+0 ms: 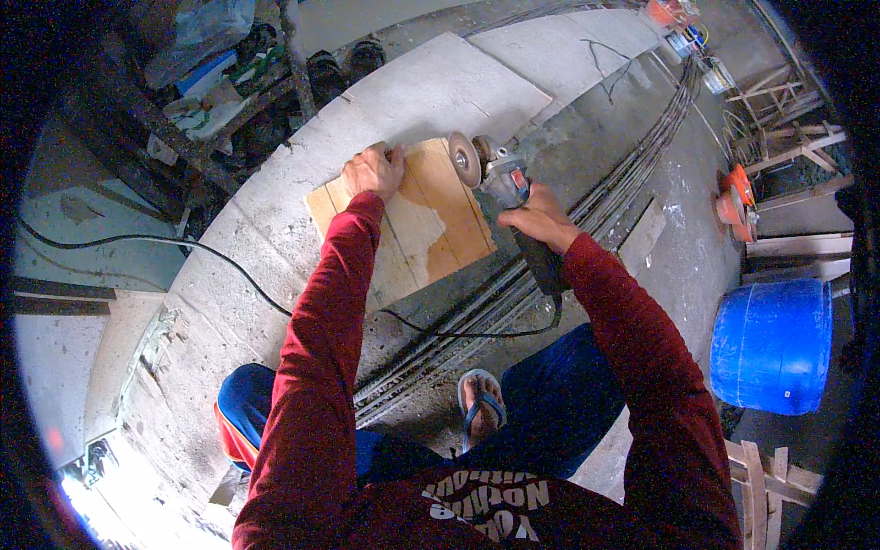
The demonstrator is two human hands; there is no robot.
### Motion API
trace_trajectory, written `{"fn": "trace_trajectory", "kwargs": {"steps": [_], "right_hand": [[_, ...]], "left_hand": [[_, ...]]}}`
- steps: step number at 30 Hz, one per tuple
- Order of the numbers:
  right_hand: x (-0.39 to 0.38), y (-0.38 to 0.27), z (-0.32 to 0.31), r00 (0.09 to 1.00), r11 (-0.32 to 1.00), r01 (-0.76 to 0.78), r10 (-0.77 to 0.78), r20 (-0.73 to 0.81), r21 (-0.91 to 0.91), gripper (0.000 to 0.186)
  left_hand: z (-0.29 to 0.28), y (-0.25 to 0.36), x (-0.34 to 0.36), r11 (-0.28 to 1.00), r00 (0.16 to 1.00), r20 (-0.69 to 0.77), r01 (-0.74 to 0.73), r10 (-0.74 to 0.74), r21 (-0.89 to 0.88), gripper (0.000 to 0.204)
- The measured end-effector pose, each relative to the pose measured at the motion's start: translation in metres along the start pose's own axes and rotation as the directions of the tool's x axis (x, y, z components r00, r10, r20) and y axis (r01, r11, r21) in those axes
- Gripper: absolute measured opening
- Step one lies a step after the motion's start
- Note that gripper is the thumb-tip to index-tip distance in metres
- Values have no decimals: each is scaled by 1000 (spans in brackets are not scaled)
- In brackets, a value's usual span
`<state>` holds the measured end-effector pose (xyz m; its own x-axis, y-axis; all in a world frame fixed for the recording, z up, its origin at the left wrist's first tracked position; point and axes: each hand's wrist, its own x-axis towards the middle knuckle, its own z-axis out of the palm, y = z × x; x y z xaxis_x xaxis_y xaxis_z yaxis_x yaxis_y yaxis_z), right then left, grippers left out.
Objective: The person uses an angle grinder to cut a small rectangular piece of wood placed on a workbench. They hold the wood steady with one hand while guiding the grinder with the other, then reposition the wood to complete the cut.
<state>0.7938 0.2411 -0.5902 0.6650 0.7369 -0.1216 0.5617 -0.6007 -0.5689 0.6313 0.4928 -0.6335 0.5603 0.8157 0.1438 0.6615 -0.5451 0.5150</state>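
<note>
A pale wooden board (403,243) with pencil-like lines and a darker patch lies in front of me, tilted across the concrete. My left hand (374,171) is closed over its far left edge, fingers curled, holding it. In my right hand (544,220) is an angle grinder (506,181), gripped round its body. The grinder's round disc (465,159) stands at the board's far right corner; whether it touches the wood I cannot tell. A black power cord (477,334) leaves the grinder's rear and passes beneath my left forearm.
Long thin metal rods (605,170) run diagonally beside the board. A blue barrel (772,346) stands at right, with orange buckets (733,203) and wooden frames (797,147) beyond. Cluttered shelving (229,119) rises at far left. My sandalled foot (481,408) is close to the rods.
</note>
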Motion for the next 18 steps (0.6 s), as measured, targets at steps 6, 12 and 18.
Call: {"fn": "trace_trajectory", "kwargs": {"steps": [6,12,18], "right_hand": [[-1,-10,-3,999,997,-44,46,25,-61,25],[-7,-22,-10,997,999,-20,18,79,29,24],[-3,-22,-4,999,1000,-1,0,38,17,25]], "left_hand": [[-2,2,-2,1000,1000,-4,2,-2,-24,40],[0,1,-3,998,998,-60,-27,23,-54,40],[0,1,-2,999,999,-52,-19,17,-46,41]]}}
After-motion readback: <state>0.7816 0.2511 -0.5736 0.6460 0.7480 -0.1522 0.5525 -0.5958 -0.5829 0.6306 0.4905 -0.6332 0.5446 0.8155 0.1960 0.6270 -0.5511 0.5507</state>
